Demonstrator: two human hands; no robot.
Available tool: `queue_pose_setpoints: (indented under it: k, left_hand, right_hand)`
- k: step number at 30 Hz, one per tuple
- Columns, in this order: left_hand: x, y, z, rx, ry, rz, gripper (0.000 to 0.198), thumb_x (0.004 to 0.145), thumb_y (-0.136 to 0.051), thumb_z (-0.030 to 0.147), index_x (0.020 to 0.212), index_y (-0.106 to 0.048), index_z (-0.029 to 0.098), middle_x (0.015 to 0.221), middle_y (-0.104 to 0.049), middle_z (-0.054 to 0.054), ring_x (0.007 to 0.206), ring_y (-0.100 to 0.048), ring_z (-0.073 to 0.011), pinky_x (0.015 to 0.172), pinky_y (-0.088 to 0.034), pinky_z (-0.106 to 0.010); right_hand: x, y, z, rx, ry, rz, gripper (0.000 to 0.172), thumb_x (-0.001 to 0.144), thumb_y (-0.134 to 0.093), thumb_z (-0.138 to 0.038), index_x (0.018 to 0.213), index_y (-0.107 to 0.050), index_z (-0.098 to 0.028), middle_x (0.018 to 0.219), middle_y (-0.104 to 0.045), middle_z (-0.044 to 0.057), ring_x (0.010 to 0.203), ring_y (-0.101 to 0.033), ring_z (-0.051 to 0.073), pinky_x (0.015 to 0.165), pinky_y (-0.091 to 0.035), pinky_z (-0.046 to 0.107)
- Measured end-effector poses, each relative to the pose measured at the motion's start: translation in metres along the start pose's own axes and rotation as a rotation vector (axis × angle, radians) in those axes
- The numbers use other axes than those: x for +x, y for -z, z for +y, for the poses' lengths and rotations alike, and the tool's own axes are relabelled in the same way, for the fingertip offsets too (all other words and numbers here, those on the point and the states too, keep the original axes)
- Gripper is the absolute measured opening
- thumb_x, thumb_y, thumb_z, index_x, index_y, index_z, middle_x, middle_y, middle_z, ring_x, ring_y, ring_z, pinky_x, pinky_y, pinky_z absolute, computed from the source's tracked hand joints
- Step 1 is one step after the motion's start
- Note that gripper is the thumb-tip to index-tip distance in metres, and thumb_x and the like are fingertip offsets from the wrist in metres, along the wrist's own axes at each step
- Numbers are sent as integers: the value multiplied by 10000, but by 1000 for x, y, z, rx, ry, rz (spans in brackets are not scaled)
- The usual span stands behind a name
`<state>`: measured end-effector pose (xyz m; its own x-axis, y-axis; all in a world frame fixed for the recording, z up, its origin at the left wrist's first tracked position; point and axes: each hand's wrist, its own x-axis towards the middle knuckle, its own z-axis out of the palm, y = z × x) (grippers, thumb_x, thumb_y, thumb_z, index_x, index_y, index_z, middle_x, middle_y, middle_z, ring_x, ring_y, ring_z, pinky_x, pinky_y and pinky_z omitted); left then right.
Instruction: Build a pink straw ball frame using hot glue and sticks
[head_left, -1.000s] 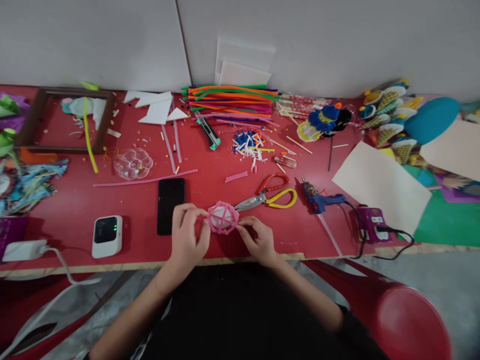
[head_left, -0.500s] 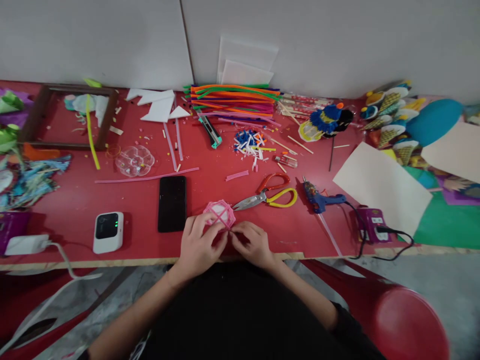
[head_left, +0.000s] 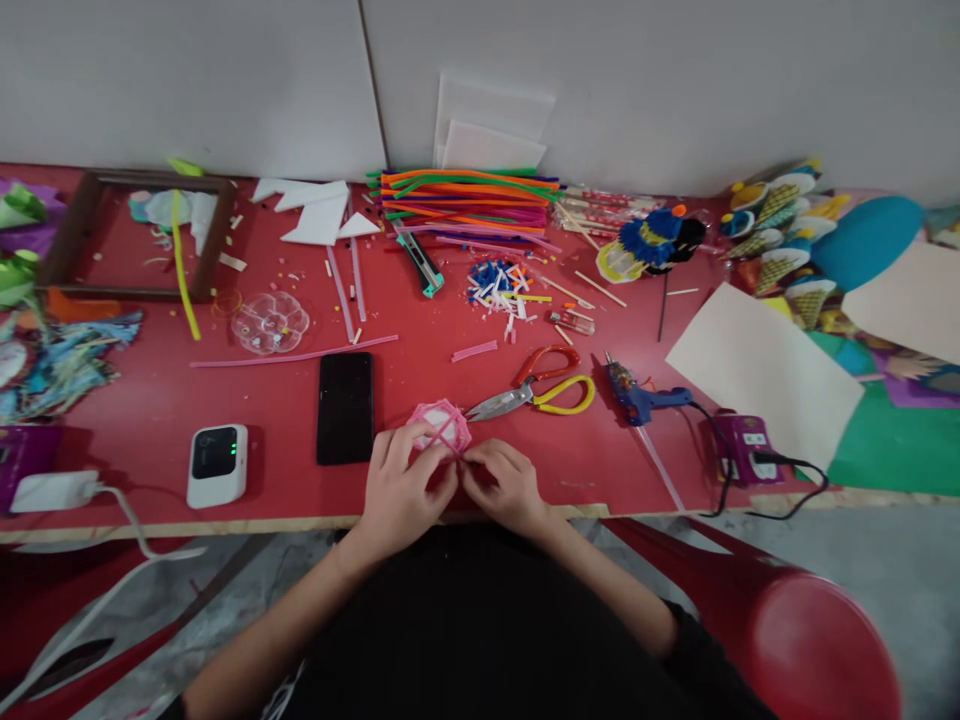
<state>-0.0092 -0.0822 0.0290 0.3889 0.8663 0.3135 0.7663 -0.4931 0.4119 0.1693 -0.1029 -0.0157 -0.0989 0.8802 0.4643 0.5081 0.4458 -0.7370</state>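
Near the table's front edge, my left hand (head_left: 409, 487) is closed on a small pink-and-white craft piece (head_left: 441, 424) with pink strips crossing over its white middle. The fingertips of my right hand (head_left: 506, 487) are pinched at the piece's lower right edge; whatever lies between them is hidden. Scissor-like pliers (head_left: 510, 402) with one red and one yellow handle lie just beyond, their tips close to the piece. Left of my hands rests a black phone (head_left: 345, 408).
A blue glue gun (head_left: 637, 398) with its cord and a purple power socket (head_left: 746, 450) lie to the right. Farther back are a cutter knife (head_left: 421, 265), bundled pipe cleaners (head_left: 469, 205) and small cut scraps (head_left: 499, 287). A white device (head_left: 217, 466) stands on the left.
Both hands have shifted very slightly and stay at the pink-and-white piece. Nothing else has visibly moved.
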Motion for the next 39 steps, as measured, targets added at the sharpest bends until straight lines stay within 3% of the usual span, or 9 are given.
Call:
queue_pose_setpoints:
  k: [9, 21, 39]
  left_hand:
    - [-3, -2, 0, -1, 23, 51, 102, 887, -673, 193, 938, -758, 216, 1085, -683, -104, 1001, -598, -258, 868, -499, -371]
    - [-6, -4, -6, -23, 52, 6, 123, 881, -696, 214, 956, -777, 266, 1167, -666, -96, 1077, -581, -276, 941, -467, -429]
    - [-3, -2, -6, 7, 19, 30, 101, 896, -702, 248, 956, -782, 256, 1166, -657, -96, 1040, -588, -258, 914, -464, -407]
  right_hand:
    - [1, -2, -2, -18, -4, 6, 122, 901, -620, -158, 948, -686, -250, 761, -722, 30, 686, -671, 173, 651, -592, 298]
    - [1, -4, -6, -30, -27, 23, 137, 900, -631, -152, 960, -703, -252, 763, -717, 30, 692, -670, 174, 655, -595, 299]
    - [8, -3, -12, -72, -25, 53, 136, 914, -603, -133, 938, -680, -242, 756, -711, 36, 688, -650, 176, 653, -578, 291]
